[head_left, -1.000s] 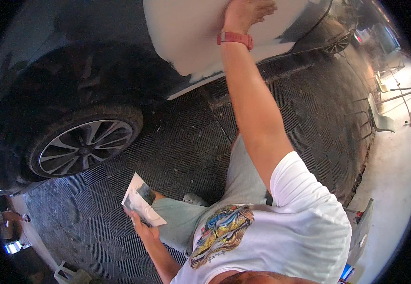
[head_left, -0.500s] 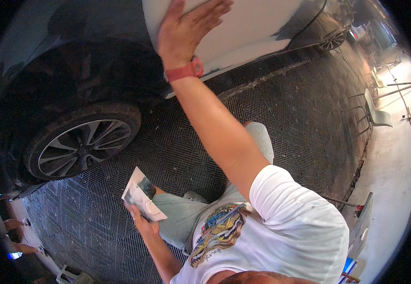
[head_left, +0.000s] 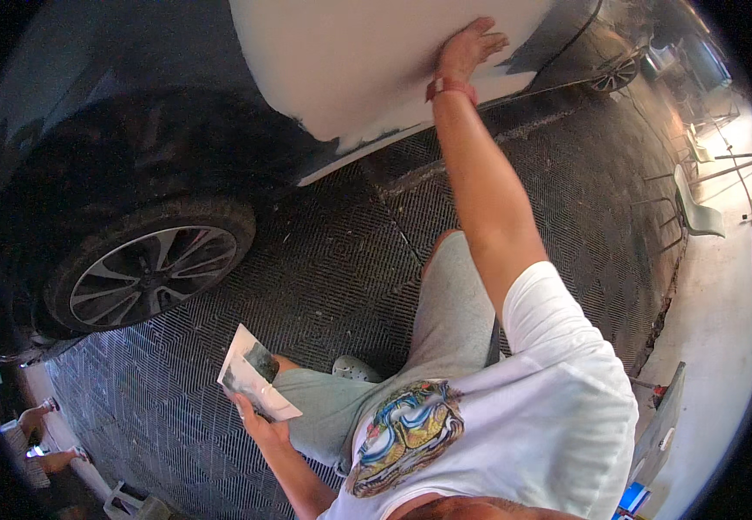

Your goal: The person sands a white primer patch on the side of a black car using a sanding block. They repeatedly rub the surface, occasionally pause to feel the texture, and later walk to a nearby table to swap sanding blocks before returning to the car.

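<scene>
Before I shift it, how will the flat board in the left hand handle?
The flat board is probably stiff: its edges look straight beyond the left hand. It is likely light, being thin and held one-handed.

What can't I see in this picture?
All in the head view:
- Right hand: its palm, turned away toward the car's pale patch.
- Pale patch: its top, cut off by the upper edge.
- Left hand: some fingers, behind the flat board.
- Person at lower left: mostly cut off by the dark rim.
</scene>
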`<state>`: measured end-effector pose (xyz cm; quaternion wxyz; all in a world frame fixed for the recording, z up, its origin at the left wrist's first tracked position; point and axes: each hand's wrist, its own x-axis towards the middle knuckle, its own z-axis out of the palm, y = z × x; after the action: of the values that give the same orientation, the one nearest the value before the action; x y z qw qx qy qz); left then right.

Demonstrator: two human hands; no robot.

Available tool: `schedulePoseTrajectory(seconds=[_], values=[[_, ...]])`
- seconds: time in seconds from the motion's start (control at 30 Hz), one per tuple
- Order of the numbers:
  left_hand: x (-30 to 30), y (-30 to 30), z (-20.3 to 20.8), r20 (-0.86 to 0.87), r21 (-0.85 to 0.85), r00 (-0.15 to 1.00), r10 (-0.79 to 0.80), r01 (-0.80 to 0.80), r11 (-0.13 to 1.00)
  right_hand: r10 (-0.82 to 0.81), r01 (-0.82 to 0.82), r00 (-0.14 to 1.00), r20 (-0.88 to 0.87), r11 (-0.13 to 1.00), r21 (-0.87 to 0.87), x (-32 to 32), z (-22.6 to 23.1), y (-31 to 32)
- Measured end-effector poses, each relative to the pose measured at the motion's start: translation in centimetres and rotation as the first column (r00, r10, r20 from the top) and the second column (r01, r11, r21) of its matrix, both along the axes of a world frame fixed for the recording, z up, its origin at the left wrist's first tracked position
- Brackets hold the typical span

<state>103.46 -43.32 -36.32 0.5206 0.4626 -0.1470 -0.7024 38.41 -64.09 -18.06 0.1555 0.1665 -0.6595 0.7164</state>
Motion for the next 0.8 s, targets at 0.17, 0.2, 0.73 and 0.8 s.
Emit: schedulePoseTrajectory(seconds=[0.17,0.2,0.73,0.8], values=[[0.4,0.2,-1.5,0.132,0.008,0.99,0.054,-0.056,0.998,-0.013,0.013,1.0,0.015,1.0,0.014,0.7,-1.2,-1.1],[0.8,0.3,-1.8,0.127,0.011,0.99,0.057,-0.059,0.998,-0.011,0.011,1.0,0.007,1.0,0.007,2.4,-1.5,-1.6],[-1.3,-1.9,0.6,-0.078,-0.027,0.996,-0.033,0.031,0.999,0.079,-0.078,0.996,-0.052,0.997,0.02,18.8,-3.7,-3.8],[-3.0,-3.3,0.4,-0.026,-0.092,0.998,-0.06,0.057,0.994,0.331,-0.317,0.94,-0.075,0.936,0.153,22.0,-4.9,-0.4]])
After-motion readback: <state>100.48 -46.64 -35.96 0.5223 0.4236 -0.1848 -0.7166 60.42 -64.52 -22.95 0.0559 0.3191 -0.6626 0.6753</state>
